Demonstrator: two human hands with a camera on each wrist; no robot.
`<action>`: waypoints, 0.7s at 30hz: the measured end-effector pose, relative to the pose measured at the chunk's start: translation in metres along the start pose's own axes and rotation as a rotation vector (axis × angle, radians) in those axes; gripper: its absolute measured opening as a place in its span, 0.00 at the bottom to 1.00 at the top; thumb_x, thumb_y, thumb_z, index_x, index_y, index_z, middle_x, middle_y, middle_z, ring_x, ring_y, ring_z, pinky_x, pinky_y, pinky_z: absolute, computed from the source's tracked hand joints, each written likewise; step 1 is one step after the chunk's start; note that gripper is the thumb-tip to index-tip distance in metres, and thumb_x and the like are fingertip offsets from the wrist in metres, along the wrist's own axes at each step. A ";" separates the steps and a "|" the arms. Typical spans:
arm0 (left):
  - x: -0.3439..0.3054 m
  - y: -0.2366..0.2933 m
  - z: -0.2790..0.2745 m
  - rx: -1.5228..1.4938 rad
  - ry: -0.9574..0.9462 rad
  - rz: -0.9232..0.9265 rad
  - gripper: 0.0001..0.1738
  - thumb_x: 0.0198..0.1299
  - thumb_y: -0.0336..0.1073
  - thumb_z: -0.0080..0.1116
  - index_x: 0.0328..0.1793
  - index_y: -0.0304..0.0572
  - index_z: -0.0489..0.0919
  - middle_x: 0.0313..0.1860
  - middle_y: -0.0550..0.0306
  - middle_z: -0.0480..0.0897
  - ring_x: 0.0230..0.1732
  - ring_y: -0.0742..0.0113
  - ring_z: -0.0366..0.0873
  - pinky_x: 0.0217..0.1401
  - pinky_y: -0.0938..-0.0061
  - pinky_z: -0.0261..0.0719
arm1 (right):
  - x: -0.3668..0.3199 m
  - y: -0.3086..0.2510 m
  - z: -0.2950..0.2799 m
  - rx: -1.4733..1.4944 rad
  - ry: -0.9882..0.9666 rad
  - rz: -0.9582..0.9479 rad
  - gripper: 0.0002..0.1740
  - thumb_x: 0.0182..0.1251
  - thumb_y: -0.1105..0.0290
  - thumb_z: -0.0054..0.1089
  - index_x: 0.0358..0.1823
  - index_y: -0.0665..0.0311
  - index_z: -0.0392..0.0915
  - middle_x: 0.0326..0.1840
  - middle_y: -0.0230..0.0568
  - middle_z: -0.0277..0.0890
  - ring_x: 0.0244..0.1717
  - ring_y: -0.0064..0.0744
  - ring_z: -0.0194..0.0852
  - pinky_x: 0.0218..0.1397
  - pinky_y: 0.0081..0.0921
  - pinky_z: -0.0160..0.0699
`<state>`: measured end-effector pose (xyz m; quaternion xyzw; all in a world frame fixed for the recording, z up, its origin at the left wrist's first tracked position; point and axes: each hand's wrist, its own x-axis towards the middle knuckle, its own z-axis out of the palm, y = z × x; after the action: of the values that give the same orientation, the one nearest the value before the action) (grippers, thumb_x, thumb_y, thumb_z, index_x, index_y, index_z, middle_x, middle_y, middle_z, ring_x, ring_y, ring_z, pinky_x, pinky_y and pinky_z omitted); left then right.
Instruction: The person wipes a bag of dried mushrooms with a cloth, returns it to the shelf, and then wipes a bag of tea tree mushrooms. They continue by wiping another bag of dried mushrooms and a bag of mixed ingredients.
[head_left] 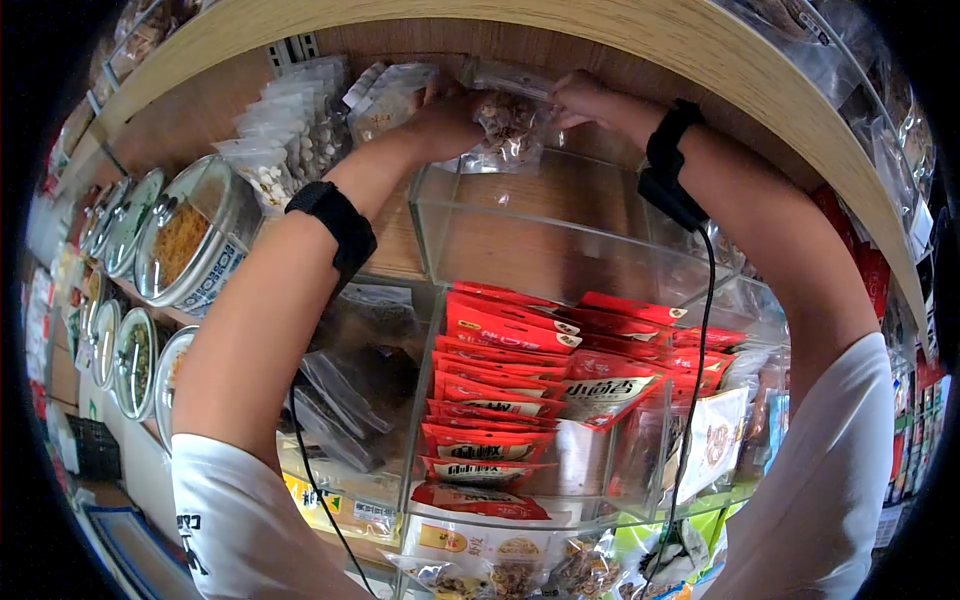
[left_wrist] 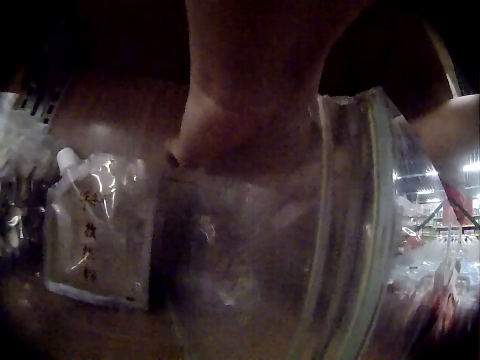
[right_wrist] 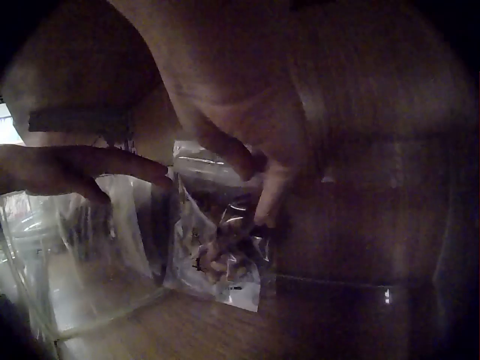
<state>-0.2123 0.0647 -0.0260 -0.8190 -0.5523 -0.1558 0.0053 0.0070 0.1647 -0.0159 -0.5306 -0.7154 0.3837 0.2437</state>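
- Plastic, clear and zip-topped, makes the upright bag of brown dried pieces [head_left: 508,118], between both hands' fingers near the wooden back panel [head_left: 385,50].
- Its long axis runs up and down, zip end upward, filled end down; the right wrist view shows it slightly aslant.
- The right hand [head_left: 595,105] has thumb and fingers bent close together, pinching the bag's upper right edge.
- The left hand [head_left: 450,125] reaches from the other side, forefinger nearly straight, thumb apart; whether it touches the bag I cannot tell.
- A clear spouted pouch with brown lettering [left_wrist: 101,232] stands beyond the left fingers, on the side away from the bag.
- Below both hands' fingers is a clear, straight-walled plastic bin [head_left: 540,255]; glossy red packets [head_left: 500,385] lie farther below.
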 end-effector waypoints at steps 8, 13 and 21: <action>0.001 -0.007 0.007 0.002 0.077 0.107 0.33 0.44 0.38 0.46 0.63 0.60 0.67 0.62 0.44 0.66 0.66 0.42 0.48 0.64 0.47 0.43 | 0.005 -0.002 0.002 -0.083 0.105 0.065 0.15 0.57 0.72 0.53 0.42 0.77 0.70 0.38 0.56 0.74 0.32 0.44 0.79 0.33 0.29 0.84; -0.002 0.001 0.000 0.019 0.068 0.073 0.32 0.44 0.38 0.45 0.62 0.62 0.69 0.62 0.46 0.66 0.65 0.42 0.49 0.65 0.49 0.43 | 0.004 0.000 0.000 -0.114 0.010 0.054 0.15 0.55 0.72 0.53 0.40 0.78 0.70 0.33 0.55 0.75 0.31 0.44 0.79 0.31 0.31 0.84; -0.005 0.002 -0.005 -0.026 0.044 0.063 0.28 0.47 0.41 0.47 0.59 0.64 0.71 0.62 0.41 0.65 0.65 0.42 0.48 0.66 0.52 0.43 | -0.024 -0.031 0.010 -0.203 0.034 0.002 0.18 0.54 0.70 0.56 0.43 0.77 0.70 0.31 0.54 0.75 0.27 0.40 0.80 0.26 0.29 0.83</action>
<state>-0.2134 0.0582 -0.0225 -0.8324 -0.5238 -0.1806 0.0117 -0.0105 0.1350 0.0048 -0.5597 -0.7460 0.3002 0.2003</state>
